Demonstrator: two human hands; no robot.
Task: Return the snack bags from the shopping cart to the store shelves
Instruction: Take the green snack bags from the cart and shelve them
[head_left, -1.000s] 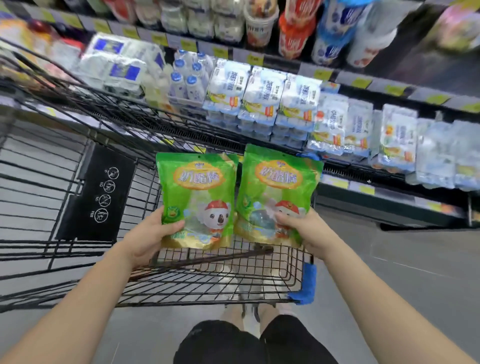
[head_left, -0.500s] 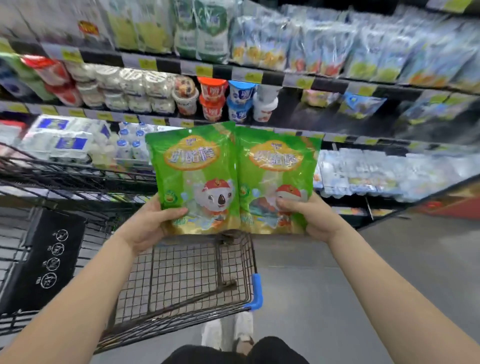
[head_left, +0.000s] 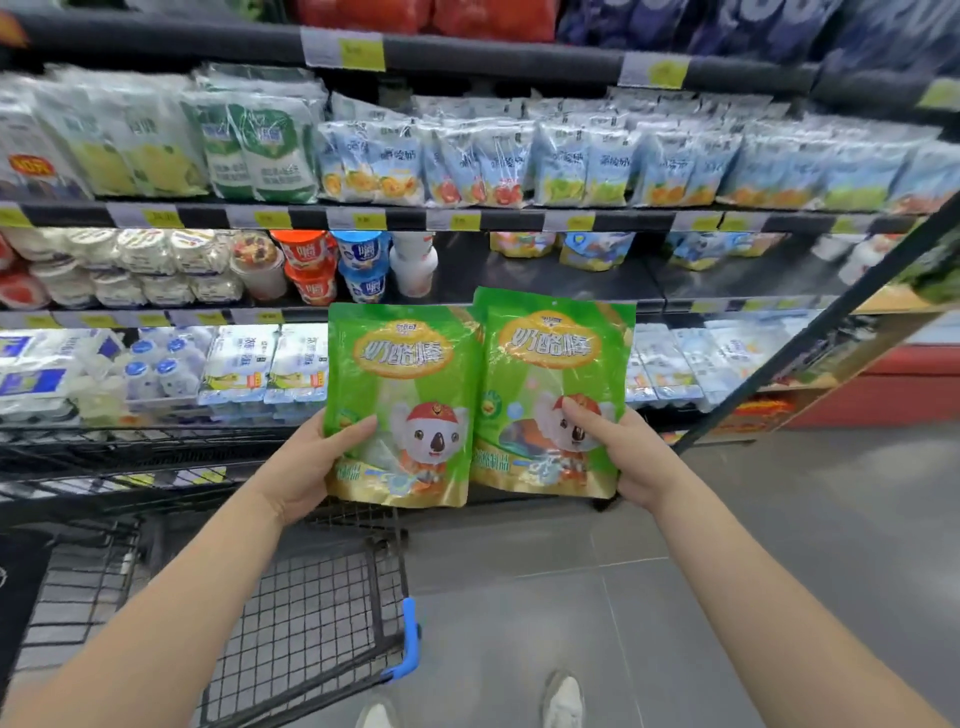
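Left hand (head_left: 311, 462) grips one green snack bag (head_left: 402, 405); right hand (head_left: 623, 457) grips the other (head_left: 553, 389). Risk: slick film slipping from the low edge grips during shelving.

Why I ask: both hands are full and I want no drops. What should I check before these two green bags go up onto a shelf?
1. Left hand grips the left green bag at its lower edge, thumb in front: ok.
2. Right hand grips the right green bag the same way: ok.
3. Both bags are lifted out of the shopping cart: ok.
4. Bare stretch on the middle shelf, right of the cups: ok.
5. Matching green bags on the shelves to mark the right spot: cannot tell, none in view.
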